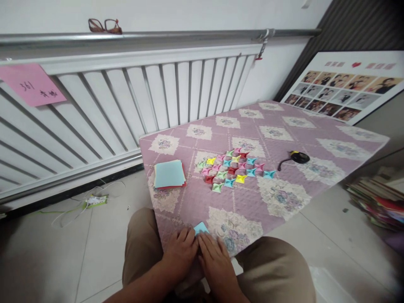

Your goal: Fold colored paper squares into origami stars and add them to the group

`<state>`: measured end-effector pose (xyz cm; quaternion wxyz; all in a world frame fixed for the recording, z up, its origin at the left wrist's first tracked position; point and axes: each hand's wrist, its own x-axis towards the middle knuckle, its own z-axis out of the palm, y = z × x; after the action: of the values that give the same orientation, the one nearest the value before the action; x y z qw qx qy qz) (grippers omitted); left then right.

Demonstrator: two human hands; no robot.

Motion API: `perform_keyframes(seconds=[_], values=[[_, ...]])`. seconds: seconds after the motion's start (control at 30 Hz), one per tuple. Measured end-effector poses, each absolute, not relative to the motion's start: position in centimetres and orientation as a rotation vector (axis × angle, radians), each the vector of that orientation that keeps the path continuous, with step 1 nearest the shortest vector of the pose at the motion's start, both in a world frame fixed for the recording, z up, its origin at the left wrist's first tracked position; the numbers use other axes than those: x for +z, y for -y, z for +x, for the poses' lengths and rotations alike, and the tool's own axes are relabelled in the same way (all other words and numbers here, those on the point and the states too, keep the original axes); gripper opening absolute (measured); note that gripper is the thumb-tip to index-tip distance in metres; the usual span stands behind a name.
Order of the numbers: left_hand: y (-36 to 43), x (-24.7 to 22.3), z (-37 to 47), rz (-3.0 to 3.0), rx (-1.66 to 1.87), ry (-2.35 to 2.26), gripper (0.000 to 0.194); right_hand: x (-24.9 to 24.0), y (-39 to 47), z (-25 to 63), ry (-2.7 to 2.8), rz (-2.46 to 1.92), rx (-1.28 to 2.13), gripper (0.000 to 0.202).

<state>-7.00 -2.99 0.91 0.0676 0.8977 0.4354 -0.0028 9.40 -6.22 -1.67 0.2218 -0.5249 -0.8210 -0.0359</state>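
Note:
A light blue sheet of folding paper lies near the front edge of the table, its pointed top showing and the rest hidden under my hands. My left hand has its fingers curled, gripping the paper's left side. My right hand rests on the right side with its fingers stretched flat. Beyond them, several small folded paper stars in pink, green, yellow, red and blue stand in rows. To the left is a stack of square paper, blue on top.
A patterned pink tablecloth covers the table. At right lies a small black object with a cord. A white radiator runs behind, with glasses on its pipe. A photo board leans at the far right.

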Motion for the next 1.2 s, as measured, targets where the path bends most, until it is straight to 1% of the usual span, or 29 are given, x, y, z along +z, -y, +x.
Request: perform_keyframes(seconds=[0.27,0.5,0.67,0.8,0.93,1.07,1.13,1.2], values=[[3.5,0.1,-7.6,2.721,0.005,-1.407,0.043,-2.0,6.9,10.4,2.361,-1.461,-0.084,0.041],[3.1,0.5,-7.5,2.761,-0.008,-1.425,0.039,-1.9,6.8,10.0,2.331,-1.504,-0.085,0.041],[3.6,0.3,-8.0,2.763,0.08,-1.386,0.04,-2.1,7.0,10.1,2.352,-1.527,-0.081,0.049],[3.5,0.4,-8.3,2.738,0.037,-1.36,0.039,-2.1,6.8,10.5,2.42,-1.506,-0.055,0.054],[3.1,1.1,-8.4,2.71,0.003,-1.313,0.038,-2.3,6.3,11.1,2.408,-1.468,0.01,0.043],[2.8,2.2,-7.9,2.613,-0.018,-1.362,0.034,-2.4,5.7,11.6,2.284,-1.449,0.091,0.027],[2.4,2.7,-7.2,2.525,-0.025,-1.419,0.029,-2.1,5.1,11.6,2.224,-1.478,0.159,0.017],[1.8,3.2,-6.5,2.408,-0.035,-1.472,0.023,-1.6,4.3,11.4,2.189,-1.553,0.217,0.013]])
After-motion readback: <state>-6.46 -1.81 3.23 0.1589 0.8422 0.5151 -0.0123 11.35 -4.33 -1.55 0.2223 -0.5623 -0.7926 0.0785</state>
